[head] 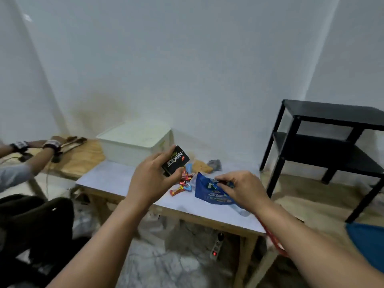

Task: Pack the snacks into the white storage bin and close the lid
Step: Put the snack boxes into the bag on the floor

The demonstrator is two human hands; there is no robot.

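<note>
**Hands full, bin shut**

Head view: snacks are in both hands. The left hand (152, 175) is closed round a black box (175, 161), thumb under it and fingers on top, lifted off the table (116, 179) and close to the bin (135, 141). It is held up like that, I think, so it can go into the bin. The right hand (242, 189) pinches the top edge of a blue bag (209, 193) with its fingertips. The bag's low end looks to rest on the table, as if it is just being picked up.

The bin sits at the back of the table by the wall. Its lid (136, 132) is on, so nothing can go in yet. That is what stands in the way, and with both hands full, one snack may have to be put down to open it.

Small candies (182, 181) lie on the table between the two hands. A tan pack (202, 166) and a grey pack (215, 164) lie behind them. A black shelf (324, 129) stands to the right. At the left edge, another person's arm (39, 154) reaches over a wood bench (83, 156), well away from the snacks.
</note>
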